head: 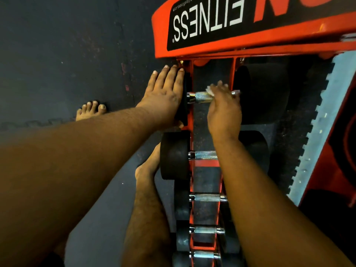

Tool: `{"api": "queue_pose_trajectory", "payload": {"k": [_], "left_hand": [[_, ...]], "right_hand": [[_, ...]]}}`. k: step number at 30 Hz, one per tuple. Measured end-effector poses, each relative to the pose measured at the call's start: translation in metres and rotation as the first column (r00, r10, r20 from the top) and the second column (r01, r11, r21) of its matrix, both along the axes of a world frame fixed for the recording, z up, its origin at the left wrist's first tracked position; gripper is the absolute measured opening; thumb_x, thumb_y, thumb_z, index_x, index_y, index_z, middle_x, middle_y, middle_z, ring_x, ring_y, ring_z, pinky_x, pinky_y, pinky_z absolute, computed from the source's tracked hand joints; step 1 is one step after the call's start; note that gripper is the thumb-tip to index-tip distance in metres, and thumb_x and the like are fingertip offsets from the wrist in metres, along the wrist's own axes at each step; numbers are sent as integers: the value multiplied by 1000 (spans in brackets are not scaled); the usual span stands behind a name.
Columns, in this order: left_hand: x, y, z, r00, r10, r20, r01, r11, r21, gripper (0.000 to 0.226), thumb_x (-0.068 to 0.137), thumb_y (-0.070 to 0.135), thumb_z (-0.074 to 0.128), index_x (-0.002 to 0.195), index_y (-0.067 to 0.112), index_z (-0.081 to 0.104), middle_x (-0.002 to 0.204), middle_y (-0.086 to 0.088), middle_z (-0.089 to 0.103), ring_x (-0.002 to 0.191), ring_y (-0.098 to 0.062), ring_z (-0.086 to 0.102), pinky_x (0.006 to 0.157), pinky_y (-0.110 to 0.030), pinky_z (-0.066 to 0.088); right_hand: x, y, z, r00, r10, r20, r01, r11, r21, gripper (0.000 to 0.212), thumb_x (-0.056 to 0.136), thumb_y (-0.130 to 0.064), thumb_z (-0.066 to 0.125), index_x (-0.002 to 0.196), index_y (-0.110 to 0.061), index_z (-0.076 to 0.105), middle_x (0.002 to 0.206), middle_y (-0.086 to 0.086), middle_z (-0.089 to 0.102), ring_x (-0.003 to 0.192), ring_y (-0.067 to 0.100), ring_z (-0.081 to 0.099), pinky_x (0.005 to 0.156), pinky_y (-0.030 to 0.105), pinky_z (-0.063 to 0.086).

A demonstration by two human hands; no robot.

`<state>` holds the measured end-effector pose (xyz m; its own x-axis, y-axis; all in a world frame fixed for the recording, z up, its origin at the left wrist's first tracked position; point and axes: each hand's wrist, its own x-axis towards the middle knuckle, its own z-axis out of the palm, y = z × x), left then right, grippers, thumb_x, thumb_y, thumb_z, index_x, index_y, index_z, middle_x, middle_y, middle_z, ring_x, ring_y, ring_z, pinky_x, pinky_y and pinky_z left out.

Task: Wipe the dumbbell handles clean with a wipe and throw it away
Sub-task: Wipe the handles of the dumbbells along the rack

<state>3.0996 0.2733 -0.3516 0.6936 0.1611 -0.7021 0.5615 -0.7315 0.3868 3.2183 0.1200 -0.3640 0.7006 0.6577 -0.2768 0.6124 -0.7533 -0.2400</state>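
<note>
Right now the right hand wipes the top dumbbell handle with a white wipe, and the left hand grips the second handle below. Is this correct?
Not quite. In the head view the left hand lies flat on the top dumbbell's black end weight, not the second handle. The right hand does wipe the top handle with the white wipe.

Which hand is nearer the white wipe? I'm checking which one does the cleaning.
Right. The right hand holds the wipe against the top dumbbell handle. The left hand rests flat on that dumbbell's left weight, off to the side of the wipe.

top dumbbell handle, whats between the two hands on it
In the head view, a bare knurled stretch of the top dumbbell handle lies between the left hand and right hand.
</note>
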Motion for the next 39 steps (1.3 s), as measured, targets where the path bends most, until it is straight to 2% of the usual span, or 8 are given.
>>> {"api": "queue_pose_trajectory", "payload": {"k": [4, 8, 13, 18, 21, 32, 35, 39], "left_hand": [[0, -1, 1, 1000, 10, 2, -10, 1000, -7, 144, 72, 61, 82, 157, 5, -19, 168, -19, -13, 155, -36, -15, 125, -53, -8], [-1, 0, 0, 1000, 17, 10, -17, 1000, 6, 145, 71, 62, 83, 157, 5, -19, 168, -19, -12, 155, -35, -15, 126, -53, -7], [-1, -2, -1, 999, 25, 27, -26, 999, 23, 147, 69, 64, 83, 158, 5, -17, 169, -18, -10, 156, -34, -13, 126, -51, -7], [-1, -3, 0, 998, 38, 44, -40, 998, 45, 150, 64, 68, 84, 159, 5, -14, 169, -17, -7, 156, -33, -10, 126, -50, -5], [-1, -4, -1, 997, 55, 50, -57, 997, 53, 152, 62, 68, 85, 159, 5, -14, 170, -14, -8, 157, -31, -10, 126, -47, -7], [-7, -2, 4, 993, 62, 101, -64, 998, 15, 149, 65, 64, 85, 160, 6, -13, 170, -14, -7, 157, -29, -10, 126, -45, -8], [-15, -4, 3, 978, 104, 178, -107, 994, 5, 145, 65, 62, 86, 161, 7, -7, 170, -14, -4, 157, -28, -7, 127, -44, -8], [-37, -27, 7, 946, 105, 306, -118, 993, 25, 118, 86, 48, 75, 162, 6, -4, 170, -14, -8, 157, -27, -12, 126, -42, -10]], "right_hand": [[-21, -23, -12, 917, 396, 45, -349, 854, -386, 84, 91, -12, 52, 160, -8, 5, 167, 18, 1, 155, 34, -3, 123, 56, -2], [-16, -38, -7, 945, 286, 156, -188, 870, -457, 96, 91, -20, 61, 159, -4, -6, 166, 22, -8, 154, 35, -8, 125, 52, 4], [-40, -26, -18, 851, 522, 57, -460, 794, -397, 88, 94, -18, 55, 159, -3, -3, 166, 22, -6, 154, 36, -6, 125, 54, 2], [-16, -39, -11, 944, 309, 111, -225, 855, -467, 101, 88, -26, 66, 159, -2, -3, 166, 23, -4, 154, 37, -4, 124, 55, 9], [-25, -32, -13, 879, 475, 43, -414, 804, -427, 87, 94, -18, 51, 158, -2, -4, 166, 23, -5, 154, 38, -6, 124, 56, 3], [-18, -12, -3, 813, 582, 2, -557, 780, -286, 60, 94, -14, 40, 153, -14, 37, 158, 6, 40, 150, 23, 30, 121, 56, 19], [-25, -32, 6, 854, 519, 41, -500, 839, -213, 45, 96, -18, 54, 141, -18, 55, 147, 3, 55, 144, 23, 41, 118, 55, 27], [-46, -73, 19, 953, 301, -19, -301, 942, -151, 50, 93, -24, 35, 133, -16, 64, 137, 4, 63, 137, 27, 50, 115, 53, 33]]}}
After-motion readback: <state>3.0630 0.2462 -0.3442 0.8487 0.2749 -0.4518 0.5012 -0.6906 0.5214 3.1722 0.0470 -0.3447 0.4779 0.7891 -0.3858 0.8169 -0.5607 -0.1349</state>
